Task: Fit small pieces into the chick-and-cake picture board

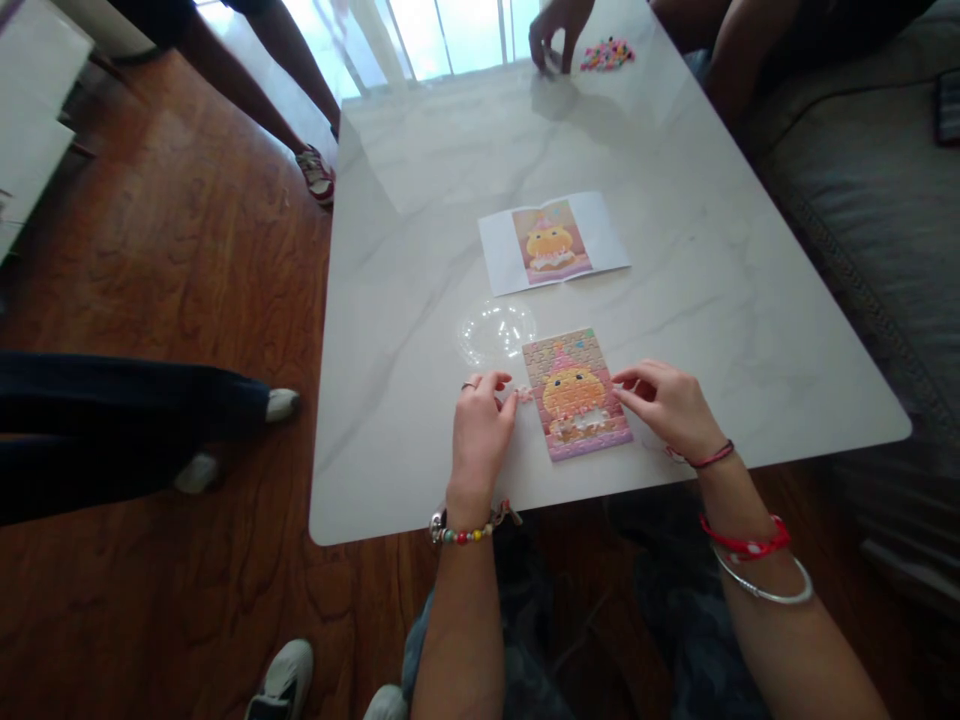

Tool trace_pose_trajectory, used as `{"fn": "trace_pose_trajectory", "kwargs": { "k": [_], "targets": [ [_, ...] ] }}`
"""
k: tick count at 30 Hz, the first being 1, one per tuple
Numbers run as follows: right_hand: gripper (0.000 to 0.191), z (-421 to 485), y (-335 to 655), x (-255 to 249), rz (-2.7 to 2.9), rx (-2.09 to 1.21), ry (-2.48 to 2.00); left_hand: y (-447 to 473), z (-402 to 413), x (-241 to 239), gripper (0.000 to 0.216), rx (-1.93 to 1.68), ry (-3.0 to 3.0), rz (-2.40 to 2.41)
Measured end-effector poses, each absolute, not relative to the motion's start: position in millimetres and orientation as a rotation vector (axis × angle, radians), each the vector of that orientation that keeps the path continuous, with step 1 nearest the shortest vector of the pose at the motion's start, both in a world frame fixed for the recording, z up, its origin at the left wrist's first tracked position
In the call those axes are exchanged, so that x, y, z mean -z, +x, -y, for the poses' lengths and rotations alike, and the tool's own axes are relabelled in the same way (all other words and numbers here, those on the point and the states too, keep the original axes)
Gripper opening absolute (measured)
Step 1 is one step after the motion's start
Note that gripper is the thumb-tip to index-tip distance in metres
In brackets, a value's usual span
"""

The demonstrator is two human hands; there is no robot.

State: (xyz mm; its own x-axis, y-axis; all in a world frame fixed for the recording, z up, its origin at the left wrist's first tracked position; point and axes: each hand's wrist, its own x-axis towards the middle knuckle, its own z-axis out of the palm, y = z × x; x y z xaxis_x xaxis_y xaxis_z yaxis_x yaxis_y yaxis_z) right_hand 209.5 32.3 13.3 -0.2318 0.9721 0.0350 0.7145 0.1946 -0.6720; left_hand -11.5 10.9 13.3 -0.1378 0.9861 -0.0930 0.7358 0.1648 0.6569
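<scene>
A nearly filled jigsaw puzzle lies on the table in front of me, showing a yellow cartoon animal in a pink party hat. Pale gaps or loose bits show in its lower part. Just left of its edge are a few small loose puzzle pieces. My left hand rests beside these pieces, its thumb and fingers curved but apart, holding nothing that I can see. At the puzzle's right edge, my right hand pinches thumb and forefinger together on a small pale bit, apparently a puzzle piece.
A creased reference sheet with the same picture lies beyond the puzzle on the white marbled table. At the far end, another person's hand is near a pile of colourful beads. Other people's legs are at the left.
</scene>
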Motion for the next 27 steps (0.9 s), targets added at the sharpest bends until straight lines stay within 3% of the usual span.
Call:
{"fn": "trace_pose_trajectory", "kwargs": {
  "k": [11,20,27],
  "targets": [
    [0.019,-18,176,-7,2.298,-0.864,-1.272,-3,-10,-8,0.016,-0.508,1.681,-1.944],
    [0.009,-16,167,-4,2.348,-0.876,-1.277,-2,-10,-8,0.008,-0.555,1.706,-1.886],
    [0.009,-19,171,-13,2.163,-1.1,-1.216,-4,-11,-11,0.005,-0.649,1.571,-1.809]
  ]
}}
